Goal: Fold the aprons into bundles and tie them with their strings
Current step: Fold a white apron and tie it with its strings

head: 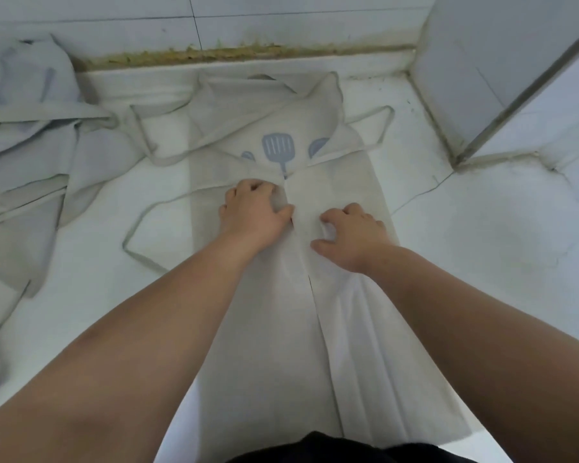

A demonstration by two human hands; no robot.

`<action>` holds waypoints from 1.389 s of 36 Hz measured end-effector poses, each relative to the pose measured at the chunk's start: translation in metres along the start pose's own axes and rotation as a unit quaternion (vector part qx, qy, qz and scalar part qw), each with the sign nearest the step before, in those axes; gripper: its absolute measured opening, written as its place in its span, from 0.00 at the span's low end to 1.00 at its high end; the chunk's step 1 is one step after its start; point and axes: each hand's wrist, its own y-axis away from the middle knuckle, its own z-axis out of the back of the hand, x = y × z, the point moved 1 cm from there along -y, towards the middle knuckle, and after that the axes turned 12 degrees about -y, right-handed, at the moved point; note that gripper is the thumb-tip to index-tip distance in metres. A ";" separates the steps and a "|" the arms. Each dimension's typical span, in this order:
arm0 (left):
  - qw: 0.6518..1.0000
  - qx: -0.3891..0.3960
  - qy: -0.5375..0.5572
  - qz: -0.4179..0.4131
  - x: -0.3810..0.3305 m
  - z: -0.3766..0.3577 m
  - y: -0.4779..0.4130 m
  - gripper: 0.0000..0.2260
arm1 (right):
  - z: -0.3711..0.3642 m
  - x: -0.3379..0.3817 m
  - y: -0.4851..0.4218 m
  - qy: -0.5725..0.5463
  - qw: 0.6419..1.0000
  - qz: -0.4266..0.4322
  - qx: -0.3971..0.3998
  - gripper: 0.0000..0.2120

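Observation:
A pale grey apron [264, 345] lies lengthwise on the white floor, its two long sides folded in so the edges meet along the middle. A blue spatula print [277, 149] shows on the bib at the far end. My left hand [254, 212] presses on the left flap with curled fingers pinching its edge. My right hand [351, 235] rests on the right flap, fingers bunching the cloth. One thin apron string [137, 225] loops out on the left, another string [381, 128] loops on the right.
A heap of other grey aprons [24, 155] lies at the left. A tiled wall with a dirty base strip [248, 51] runs along the back. A wall corner with a metal edge [502, 121] stands at the right.

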 end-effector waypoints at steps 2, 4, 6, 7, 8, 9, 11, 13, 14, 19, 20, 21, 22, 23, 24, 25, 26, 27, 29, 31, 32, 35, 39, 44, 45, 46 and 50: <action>0.999 -0.010 0.037 0.016 -0.002 0.000 -0.011 0.22 | 0.001 0.005 -0.010 -0.013 1.000 0.004 -0.005 0.27; 0.996 -0.024 0.071 0.039 -0.004 -0.001 -0.022 0.19 | 0.002 0.008 -0.019 -0.033 0.999 0.003 -0.010 0.27; 0.993 -0.035 0.089 0.061 -0.006 -0.004 -0.030 0.17 | 0.004 0.007 -0.025 -0.053 0.998 -0.001 -0.016 0.27; 0.992 -0.039 0.094 0.070 -0.007 -0.005 -0.033 0.16 | 0.005 0.007 -0.029 -0.062 0.998 -0.004 -0.018 0.27; 0.991 -0.044 0.098 0.077 -0.008 -0.006 -0.036 0.14 | 0.006 0.006 -0.032 -0.071 0.997 -0.006 -0.021 0.26; 0.990 -0.050 0.101 0.082 -0.009 -0.007 -0.039 0.11 | 0.007 0.005 -0.035 -0.082 0.996 -0.007 -0.024 0.25; 0.989 -0.059 0.109 0.085 -0.011 -0.010 -0.043 0.07 | 0.008 0.005 -0.039 -0.095 0.995 -0.003 -0.036 0.23; 0.988 -0.066 0.117 0.080 -0.012 -0.011 -0.045 0.05 | 0.009 0.004 -0.042 -0.082 0.995 0.005 -0.050 0.22; 0.987 -0.072 0.121 0.073 -0.011 -0.012 -0.046 0.04 | 0.009 0.004 -0.043 -0.073 0.996 0.008 -0.054 0.22; 0.989 -0.077 0.119 0.051 -0.007 -0.012 -0.056 0.09 | 0.012 0.005 -0.049 -0.038 0.997 0.030 -0.062 0.23; 0.988 -0.072 0.124 0.053 -0.007 -0.011 -0.058 0.09 | 0.013 0.006 -0.051 -0.037 0.997 0.034 -0.059 0.23; 0.988 -0.068 0.127 0.056 -0.007 -0.010 -0.059 0.08 | 0.014 0.006 -0.054 -0.039 0.997 0.037 -0.054 0.24; 0.988 -0.065 0.127 0.058 -0.007 -0.009 -0.061 0.08 | 0.015 0.007 -0.056 -0.042 0.997 0.040 -0.049 0.24; 0.989 -0.062 0.125 0.057 -0.007 -0.009 -0.062 0.08 | 0.015 0.007 -0.058 -0.046 0.997 0.042 -0.047 0.24; 0.989 -0.061 0.124 0.055 -0.006 -0.010 -0.062 0.09 | 0.016 0.007 -0.061 -0.051 0.997 0.045 -0.046 0.24; 0.989 -0.061 0.123 0.052 -0.005 -0.011 -0.063 0.09 | 0.017 0.008 -0.064 -0.059 0.996 0.048 -0.049 0.24; 0.989 -0.063 0.123 0.050 -0.005 -0.010 -0.062 0.09 | 0.018 0.009 -0.067 -0.070 0.995 0.052 -0.054 0.24; 0.989 -0.066 0.124 0.049 -0.004 -0.010 -0.062 0.09 | 0.020 0.011 -0.071 -0.085 0.993 0.058 -0.061 0.25; 0.987 -0.079 0.133 0.052 -0.003 -0.008 -0.059 0.12 | 0.024 0.015 -0.076 -0.116 0.988 0.070 -0.070 0.28; 0.981 -0.102 0.155 0.062 -0.001 -0.005 -0.056 0.23 | 0.028 0.021 -0.082 -0.127 0.986 0.087 -0.066 0.31; 0.977 -0.112 0.169 0.059 0.001 -0.003 -0.054 0.27 | 0.029 0.023 -0.085 -0.119 0.987 0.091 -0.057 0.31; 0.982 -0.111 0.155 0.009 0.009 -0.003 -0.051 0.29 | 0.030 0.027 -0.096 -0.077 0.993 0.084 -0.032 0.27; 0.988 -0.109 0.108 -0.022 0.019 -0.002 -0.051 0.10 | 0.031 0.028 -0.102 -0.049 0.995 0.061 -0.054 0.16; 0.989 -0.135 0.051 -0.015 0.028 0.005 -0.052 0.08 | 0.034 0.023 -0.093 -0.063 0.993 0.037 -0.096 0.10; 0.989 -0.140 0.041 -0.008 0.030 0.007 -0.051 0.08 | 0.035 0.021 -0.091 -0.051 0.994 0.025 -0.097 0.11; 0.989 -0.144 0.033 0.006 0.035 0.008 -0.051 0.09 | 0.035 0.017 -0.091 -0.042 0.994 0.007 -0.097 0.12; 0.982 -0.168 0.010 0.081 0.058 0.011 -0.048 0.12 | 0.039 0.003 -0.087 -0.039 0.990 -0.076 -0.114 0.15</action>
